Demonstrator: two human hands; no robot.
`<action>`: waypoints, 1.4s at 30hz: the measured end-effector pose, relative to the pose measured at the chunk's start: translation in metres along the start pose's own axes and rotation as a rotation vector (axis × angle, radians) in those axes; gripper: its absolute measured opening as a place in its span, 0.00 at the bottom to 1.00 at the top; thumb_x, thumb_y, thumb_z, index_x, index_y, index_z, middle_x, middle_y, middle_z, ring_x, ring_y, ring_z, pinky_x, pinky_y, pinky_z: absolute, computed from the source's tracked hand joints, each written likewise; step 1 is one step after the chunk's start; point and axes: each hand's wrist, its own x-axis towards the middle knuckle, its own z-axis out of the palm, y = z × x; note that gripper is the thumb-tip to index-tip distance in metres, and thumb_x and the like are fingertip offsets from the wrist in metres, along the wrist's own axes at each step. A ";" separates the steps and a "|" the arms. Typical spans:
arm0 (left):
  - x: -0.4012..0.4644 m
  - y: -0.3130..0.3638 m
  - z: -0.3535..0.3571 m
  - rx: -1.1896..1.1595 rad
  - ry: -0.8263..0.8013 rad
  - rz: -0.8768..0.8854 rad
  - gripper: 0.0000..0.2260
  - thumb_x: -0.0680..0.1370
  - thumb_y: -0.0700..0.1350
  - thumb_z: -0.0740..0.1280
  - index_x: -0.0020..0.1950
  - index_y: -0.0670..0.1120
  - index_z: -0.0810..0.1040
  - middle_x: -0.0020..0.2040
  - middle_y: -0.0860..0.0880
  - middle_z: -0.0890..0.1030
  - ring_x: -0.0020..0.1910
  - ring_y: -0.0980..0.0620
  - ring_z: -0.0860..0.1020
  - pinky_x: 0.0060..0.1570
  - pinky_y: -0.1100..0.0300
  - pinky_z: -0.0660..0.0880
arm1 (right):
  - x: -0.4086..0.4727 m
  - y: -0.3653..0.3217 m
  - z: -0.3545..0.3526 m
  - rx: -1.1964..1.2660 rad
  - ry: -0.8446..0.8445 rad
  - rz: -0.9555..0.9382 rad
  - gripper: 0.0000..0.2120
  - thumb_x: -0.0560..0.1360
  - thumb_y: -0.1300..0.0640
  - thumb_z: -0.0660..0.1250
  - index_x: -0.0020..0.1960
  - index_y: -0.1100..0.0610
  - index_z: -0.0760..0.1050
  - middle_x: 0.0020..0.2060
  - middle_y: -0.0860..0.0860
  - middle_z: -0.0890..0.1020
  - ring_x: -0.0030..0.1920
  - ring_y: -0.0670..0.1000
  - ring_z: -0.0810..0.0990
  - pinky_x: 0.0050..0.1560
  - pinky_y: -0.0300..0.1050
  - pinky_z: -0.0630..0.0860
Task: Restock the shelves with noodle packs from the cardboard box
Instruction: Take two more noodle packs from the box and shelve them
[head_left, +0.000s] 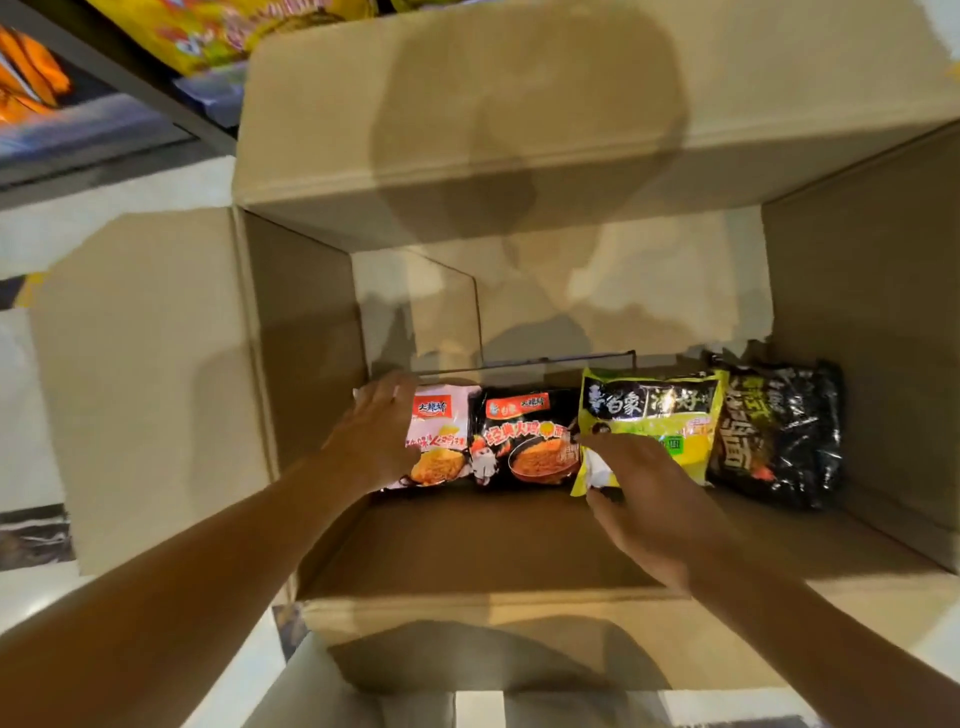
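Observation:
An open cardboard box (311, 338) stands on the floor below me. Several noodle packs lie in a row on its bottom: a pink pack (441, 441), a black and red pack (524, 436), a yellow-green pack (660, 421) and a black pack (779, 431). My left hand (376, 436) lies over the left end of the pink pack, fingers spread along its edge. My right hand (649, 504) reaches onto the near left corner of the yellow-green pack; thumb and fingers sit on either side of that corner.
The box's flaps stand open: a far flap (467, 104), a left flap (140, 374) and a near flap (519, 623). A dark shelf (130, 67) with yellow and orange packs sits at the upper left. Pale floor tiles (31, 415) surround the box.

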 end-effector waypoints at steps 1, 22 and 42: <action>0.008 -0.002 0.005 0.063 -0.013 -0.003 0.43 0.74 0.44 0.73 0.80 0.45 0.48 0.80 0.43 0.50 0.79 0.42 0.49 0.75 0.47 0.55 | 0.002 0.003 0.004 -0.014 -0.009 0.003 0.28 0.79 0.53 0.65 0.77 0.44 0.60 0.72 0.45 0.68 0.74 0.46 0.61 0.71 0.42 0.61; -0.034 -0.010 -0.042 -0.219 0.112 -0.037 0.17 0.75 0.52 0.72 0.58 0.54 0.67 0.51 0.51 0.82 0.45 0.53 0.82 0.35 0.64 0.76 | 0.041 -0.023 0.005 -0.179 0.013 -0.174 0.28 0.77 0.55 0.65 0.76 0.49 0.62 0.68 0.46 0.70 0.71 0.48 0.64 0.71 0.34 0.54; -0.051 -0.003 -0.062 -0.699 0.347 -0.026 0.16 0.77 0.49 0.71 0.62 0.58 0.71 0.56 0.57 0.81 0.45 0.58 0.81 0.34 0.60 0.82 | 0.124 -0.017 0.050 -0.806 -0.088 0.052 0.32 0.74 0.54 0.70 0.74 0.57 0.63 0.71 0.57 0.67 0.72 0.57 0.65 0.76 0.58 0.48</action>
